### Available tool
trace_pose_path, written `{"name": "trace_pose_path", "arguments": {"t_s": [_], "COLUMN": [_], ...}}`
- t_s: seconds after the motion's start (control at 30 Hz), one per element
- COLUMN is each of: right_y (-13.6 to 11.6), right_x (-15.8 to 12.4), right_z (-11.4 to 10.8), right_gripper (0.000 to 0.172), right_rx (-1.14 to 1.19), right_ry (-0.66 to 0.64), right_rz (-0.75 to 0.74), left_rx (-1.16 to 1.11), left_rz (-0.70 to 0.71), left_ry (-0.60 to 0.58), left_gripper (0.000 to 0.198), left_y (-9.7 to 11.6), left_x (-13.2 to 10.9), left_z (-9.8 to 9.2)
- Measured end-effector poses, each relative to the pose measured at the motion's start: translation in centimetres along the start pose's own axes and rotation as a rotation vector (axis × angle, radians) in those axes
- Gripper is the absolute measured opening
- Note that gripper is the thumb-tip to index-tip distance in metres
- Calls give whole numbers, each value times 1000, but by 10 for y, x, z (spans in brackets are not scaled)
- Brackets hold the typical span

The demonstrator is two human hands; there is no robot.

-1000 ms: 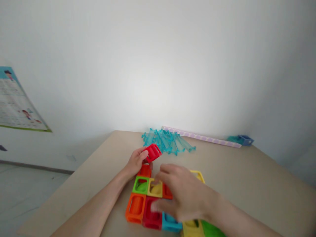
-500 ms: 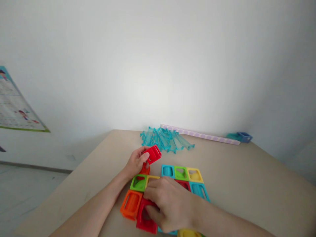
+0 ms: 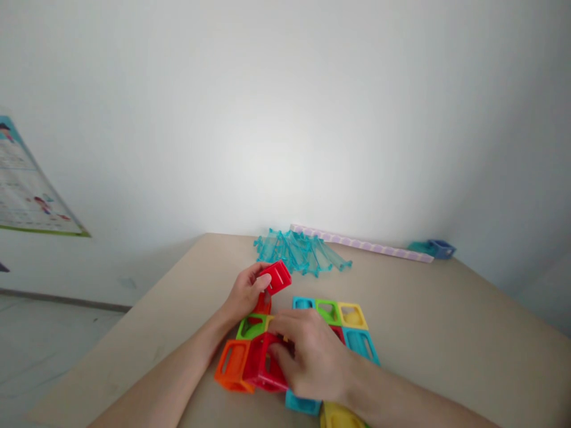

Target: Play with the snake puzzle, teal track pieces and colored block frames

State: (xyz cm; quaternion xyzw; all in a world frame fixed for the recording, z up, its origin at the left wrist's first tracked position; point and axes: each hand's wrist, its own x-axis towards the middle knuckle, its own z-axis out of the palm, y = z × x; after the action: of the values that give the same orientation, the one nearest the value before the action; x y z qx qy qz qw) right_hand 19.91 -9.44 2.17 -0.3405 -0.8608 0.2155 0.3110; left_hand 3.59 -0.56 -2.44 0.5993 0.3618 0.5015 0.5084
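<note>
A flat patch of coloured hollow plastic cubes (image 3: 339, 324) lies on the beige table (image 3: 446, 333), in orange, green, red, cyan and yellow. My left hand (image 3: 243, 291) is closed on a small red piece (image 3: 276, 277), held just above the patch's far left corner. My right hand (image 3: 307, 356) grips a red cube (image 3: 263, 368) at the patch's near left, tilted up off the table beside an orange cube (image 3: 231, 373).
A heap of clear turquoise track pieces (image 3: 298, 252) lies at the table's far edge by the white wall. A long lilac strip (image 3: 361, 244) runs along the wall to a blue cube (image 3: 439, 248). A poster (image 3: 27, 190) hangs at left.
My right hand came down from above the cubes, closed on the red cube and lifted and tilted it. The left hand with its red piece stayed almost still.
</note>
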Motion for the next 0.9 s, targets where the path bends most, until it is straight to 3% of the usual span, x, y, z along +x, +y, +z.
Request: {"name": "trace_pose_path", "arguments": {"t_s": [0.2,0.37,0.6,0.73,0.9], "right_y": [9,30,38,36,42], "right_x": [9,20,25,25,25], "right_z": [-4,-16,-12,-12,-7], "right_gripper": [12,19,20,19,24], "right_rx": [699,760,915,948,1019], "right_ry": [285,590,519,523,555], "right_rz": [336,429,557,549,506], "left_rx": [-1,-76,-184,-185,-332], "left_rz": [15,36,38,24,6], "left_ry": [17,64,-29,-52,45], "left_gripper": [34,38,39,38,34], "left_y": [5,0,-1,5,10], "left_x": [1,4,1,-1,0], "left_z": [0,-9,-13,-11,-8]}}
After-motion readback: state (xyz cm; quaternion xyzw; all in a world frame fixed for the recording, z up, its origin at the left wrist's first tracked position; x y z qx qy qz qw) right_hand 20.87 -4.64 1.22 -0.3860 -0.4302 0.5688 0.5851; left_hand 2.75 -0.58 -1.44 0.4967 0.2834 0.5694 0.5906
